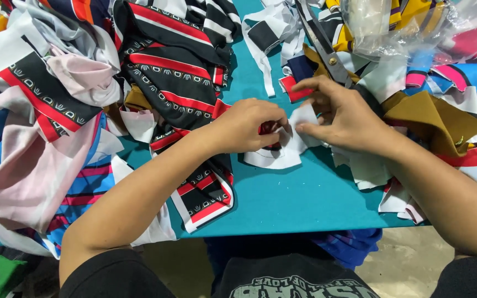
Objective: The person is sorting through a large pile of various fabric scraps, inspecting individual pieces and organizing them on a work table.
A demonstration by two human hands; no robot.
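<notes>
a small white fabric piece [292,144] with a dark edge lies on the teal table [299,198], pinched between both hands. the left hand [248,126] curls its fingers onto it, a bit of red showing under them, perhaps another scrap. the right hand [342,115] grips its upper corner with thumb and forefinger. large scissors [322,41] lie just behind the right hand. striped black-and-red cloth [175,72] heaps to the left, mustard fabric [434,118] to the right, a clear plastic bag [393,25] beyond.

White fabric scrap [293,144] on teal table [305,198]
</notes>
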